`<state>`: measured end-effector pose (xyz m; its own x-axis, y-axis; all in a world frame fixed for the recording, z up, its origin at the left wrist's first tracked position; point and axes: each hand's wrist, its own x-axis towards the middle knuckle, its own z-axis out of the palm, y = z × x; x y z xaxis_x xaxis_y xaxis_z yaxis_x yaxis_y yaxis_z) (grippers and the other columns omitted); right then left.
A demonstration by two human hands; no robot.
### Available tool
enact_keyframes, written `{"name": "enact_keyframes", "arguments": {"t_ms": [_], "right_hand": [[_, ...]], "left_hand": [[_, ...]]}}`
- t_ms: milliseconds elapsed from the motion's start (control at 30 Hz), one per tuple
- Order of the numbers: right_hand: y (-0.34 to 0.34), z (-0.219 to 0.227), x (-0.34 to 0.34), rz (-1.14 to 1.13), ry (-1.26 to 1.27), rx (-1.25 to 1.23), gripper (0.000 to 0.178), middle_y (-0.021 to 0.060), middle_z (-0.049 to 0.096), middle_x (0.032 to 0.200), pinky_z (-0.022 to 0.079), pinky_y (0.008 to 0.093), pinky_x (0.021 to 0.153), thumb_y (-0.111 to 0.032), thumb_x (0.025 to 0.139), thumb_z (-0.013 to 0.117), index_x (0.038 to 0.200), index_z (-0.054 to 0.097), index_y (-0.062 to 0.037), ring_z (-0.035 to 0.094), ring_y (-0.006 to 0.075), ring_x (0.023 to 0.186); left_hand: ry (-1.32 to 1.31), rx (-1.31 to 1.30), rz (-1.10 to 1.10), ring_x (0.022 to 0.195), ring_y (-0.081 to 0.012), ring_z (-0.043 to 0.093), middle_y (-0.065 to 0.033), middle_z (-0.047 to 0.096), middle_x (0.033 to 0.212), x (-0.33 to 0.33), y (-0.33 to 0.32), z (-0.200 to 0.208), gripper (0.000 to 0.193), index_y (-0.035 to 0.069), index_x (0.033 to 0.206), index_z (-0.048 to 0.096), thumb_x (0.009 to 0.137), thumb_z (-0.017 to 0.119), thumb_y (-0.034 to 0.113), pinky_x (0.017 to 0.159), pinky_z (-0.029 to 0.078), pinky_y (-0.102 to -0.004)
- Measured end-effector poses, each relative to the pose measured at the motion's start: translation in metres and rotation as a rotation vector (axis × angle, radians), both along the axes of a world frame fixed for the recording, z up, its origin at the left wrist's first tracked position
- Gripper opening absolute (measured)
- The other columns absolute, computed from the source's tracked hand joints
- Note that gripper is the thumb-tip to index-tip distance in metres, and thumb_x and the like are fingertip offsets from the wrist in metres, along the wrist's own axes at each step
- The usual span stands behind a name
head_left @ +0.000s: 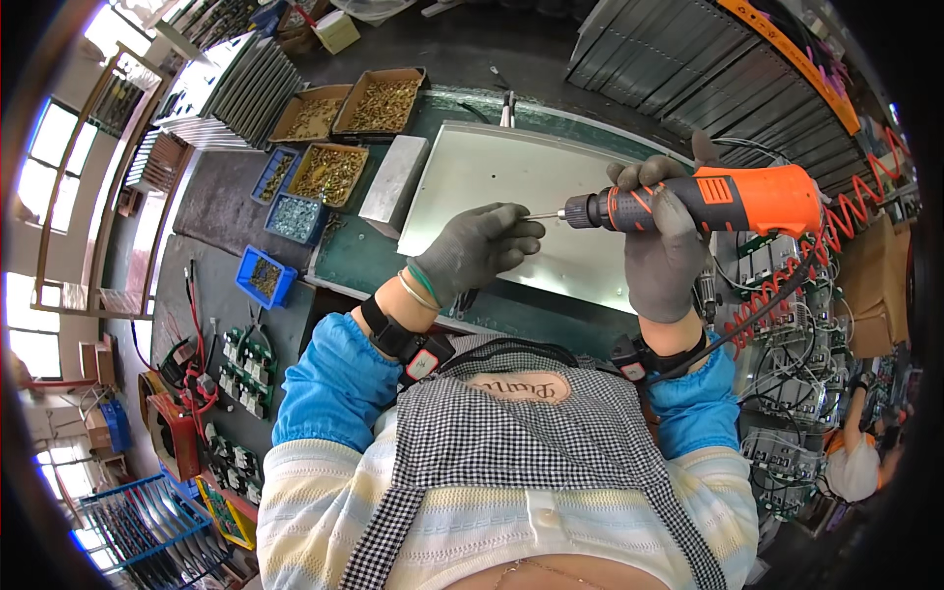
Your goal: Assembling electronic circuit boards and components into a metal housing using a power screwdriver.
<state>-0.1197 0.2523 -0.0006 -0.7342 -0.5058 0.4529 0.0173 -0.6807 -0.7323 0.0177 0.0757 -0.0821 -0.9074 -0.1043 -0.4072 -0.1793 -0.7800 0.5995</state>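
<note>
My right hand (665,258), in a grey glove, is wrapped round an orange and black power screwdriver (765,200) held level, its bit pointing left. My left hand (470,251), also gloved in grey, has its fingers closed at the tip of the thin bit (543,215). Whatever it pinches there is hidden by the fingers. Beneath both hands lies a pale flat metal panel (492,162) on the green bench top (344,258). A grey rectangular metal block (395,184) sits beside the panel's left edge.
To the left stand cardboard trays of brass-coloured parts (382,103) and blue bins of small hardware (295,218). A red coiled hose (846,218) and black cable run by my right arm. Circuit boards with wires (782,369) lie at right; stacked metal panels (678,69) stand behind.
</note>
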Motion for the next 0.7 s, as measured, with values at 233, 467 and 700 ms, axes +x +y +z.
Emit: {"name": "enact_keyframes", "arguments": {"t_ms": [233,467,700], "right_hand": [[-0.004,-0.002,0.0,-0.048,-0.031,0.016,0.065,0.0074,0.063,0.101,0.049,0.0526,0.098,-0.011,0.087,0.064,0.147,0.037,-0.0109,0.063,0.0219,0.095],[-0.042,-0.004,-0.016,-0.056,-0.028,-0.042,0.066,0.0094,0.063,0.099,0.052,0.0483,0.092,0.001,0.087,0.06,0.147,0.034,-0.0122,0.065,0.0224,0.089],[-0.106,-0.029,-0.035,-0.073,-0.037,0.115,0.071,0.0083,0.064,0.094,0.054,0.0384,0.084,0.002,0.084,0.064,0.147,0.032,-0.0056,0.067,0.0208,0.087]], "left_hand": [[0.077,-0.041,-0.046,0.109,-0.0249,0.063,-0.0195,0.055,0.134,0.005,0.001,0.004,0.046,-0.004,0.142,0.04,0.103,0.05,0.019,0.09,0.055,-0.034],[0.15,-0.164,-0.186,0.112,-0.0253,0.063,-0.0193,0.058,0.132,0.061,-0.032,-0.017,0.052,-0.007,0.144,0.039,0.097,0.053,0.008,0.095,0.052,-0.0341],[-0.192,-0.465,-0.298,0.078,-0.0108,0.054,-0.0032,0.058,0.09,0.123,-0.038,-0.049,0.038,-0.004,0.13,0.057,0.096,0.049,0.008,0.074,0.048,-0.026]]}}
